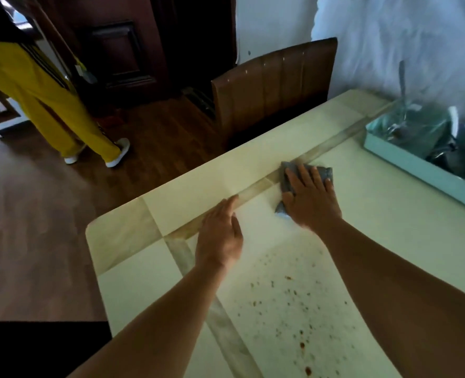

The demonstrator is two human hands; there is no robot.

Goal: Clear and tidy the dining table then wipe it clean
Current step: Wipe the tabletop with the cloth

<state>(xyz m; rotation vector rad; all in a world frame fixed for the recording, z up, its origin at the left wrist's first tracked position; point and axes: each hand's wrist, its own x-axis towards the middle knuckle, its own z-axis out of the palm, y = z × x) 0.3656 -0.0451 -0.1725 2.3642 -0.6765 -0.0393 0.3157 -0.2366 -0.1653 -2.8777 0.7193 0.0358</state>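
A cream dining table [389, 236] with tan inlay strips fills the lower right. My right hand [311, 197] lies flat, pressing a folded grey cloth [324, 172] onto the tabletop near a tan strip. My left hand [220, 236] rests palm down on the table to the left of it, fingers together, holding nothing. Brown crumbs and spots [288, 298] are scattered over the surface between my forearms, nearer to me than the cloth.
A pale green tray [406, 156] with crumpled clear wrapping and cutlery sits at the table's far right. A brown padded chair [275, 83] stands at the far edge. A person in yellow trousers [43, 99] stands on the wooden floor at left.
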